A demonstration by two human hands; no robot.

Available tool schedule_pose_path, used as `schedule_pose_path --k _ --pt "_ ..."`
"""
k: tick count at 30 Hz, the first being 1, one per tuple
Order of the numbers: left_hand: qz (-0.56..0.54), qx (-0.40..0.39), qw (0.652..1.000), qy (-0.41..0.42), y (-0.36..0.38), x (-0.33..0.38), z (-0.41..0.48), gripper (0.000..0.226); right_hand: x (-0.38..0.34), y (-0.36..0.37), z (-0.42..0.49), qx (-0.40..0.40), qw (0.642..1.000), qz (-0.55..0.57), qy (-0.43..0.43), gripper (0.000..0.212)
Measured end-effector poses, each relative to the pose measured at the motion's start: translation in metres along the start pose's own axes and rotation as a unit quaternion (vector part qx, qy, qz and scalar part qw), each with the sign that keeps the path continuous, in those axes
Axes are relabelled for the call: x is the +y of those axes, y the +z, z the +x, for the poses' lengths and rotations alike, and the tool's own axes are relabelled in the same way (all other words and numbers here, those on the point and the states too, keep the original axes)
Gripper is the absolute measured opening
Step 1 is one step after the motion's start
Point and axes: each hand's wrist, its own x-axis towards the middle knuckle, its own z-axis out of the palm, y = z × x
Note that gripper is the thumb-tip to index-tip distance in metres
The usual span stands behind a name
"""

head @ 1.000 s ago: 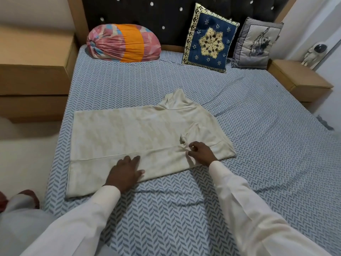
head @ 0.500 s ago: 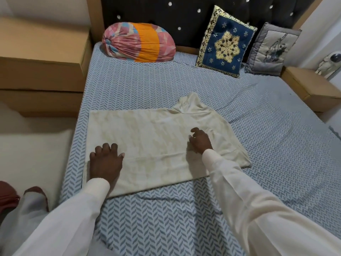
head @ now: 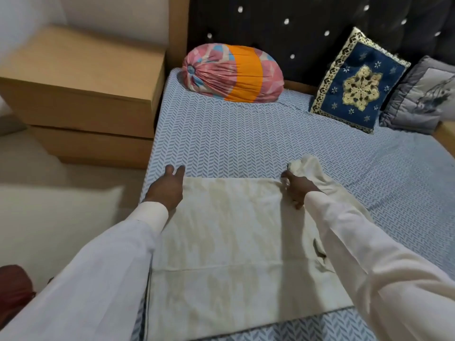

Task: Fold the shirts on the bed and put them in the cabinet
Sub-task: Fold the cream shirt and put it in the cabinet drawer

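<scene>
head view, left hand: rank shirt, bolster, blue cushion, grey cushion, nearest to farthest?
1. shirt: the left hand is at its far left corner.
2. bolster: by the headboard, left side.
3. blue cushion: further right.
4. grey cushion: far right edge.

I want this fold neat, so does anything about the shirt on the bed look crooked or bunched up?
Yes. The cream shirt lies mostly flat, but its far right end is bunched, poking past the straight far edge beside the right hand. A small pucker sits near the right edge too.
</scene>
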Motion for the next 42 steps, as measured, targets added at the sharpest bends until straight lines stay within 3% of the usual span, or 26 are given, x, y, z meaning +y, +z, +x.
schedule_pose_path --k 6,9,11,14,17,25,30,33,36,39,42 --pt "-0.036 0.016 0.999 0.006 -0.017 -0.008 0.005 0.033 0.014 0.005 0.018 -0.005 0.973 0.209 0.1 0.03" --pt "-0.047 0.038 0.998 0.028 -0.024 -0.011 -0.017 0.026 0.034 0.009 0.003 0.02 0.926 0.363 0.103 0.028" --pt "-0.037 0.062 0.996 0.055 -0.027 -0.011 -0.046 0.021 0.048 0.016 -0.019 0.081 0.901 0.413 0.1 0.015" --pt "0.001 0.11 0.989 0.096 -0.027 -0.009 -0.09 0.012 0.067 0.03 -0.06 0.198 0.903 0.369 0.094 0.009" --pt "-0.001 0.125 0.986 0.106 -0.012 -0.011 -0.136 0.012 0.084 0.051 -0.109 0.244 0.928 0.275 0.068 0.015" --pt "-0.001 0.129 0.989 0.068 0.036 -0.008 -0.21 0.017 0.108 0.087 -0.17 0.211 0.954 0.211 0.027 0.026" --pt "0.057 0.132 0.989 0.018 0.04 -0.001 -0.218 0.018 0.099 0.094 -0.164 0.164 0.977 0.135 0.027 0.015" --pt "0.061 0.163 0.984 0.029 0.042 0.019 -0.217 0.03 0.085 0.091 -0.168 0.227 0.961 0.141 0.067 0.019" --pt "0.015 0.104 0.989 0.103 0.047 0.042 -0.197 0.062 0.059 0.096 -0.169 0.345 0.934 0.095 -0.003 0.023" --pt "0.01 -0.004 0.999 0.03 0.062 0.036 -0.172 0.071 0.025 0.115 -0.162 0.282 0.948 0.037 -0.14 0.024" --pt "0.083 -0.02 0.996 -0.03 0.067 0.039 -0.161 0.074 0.003 0.121 -0.152 0.242 0.961 0.001 -0.135 0.025"
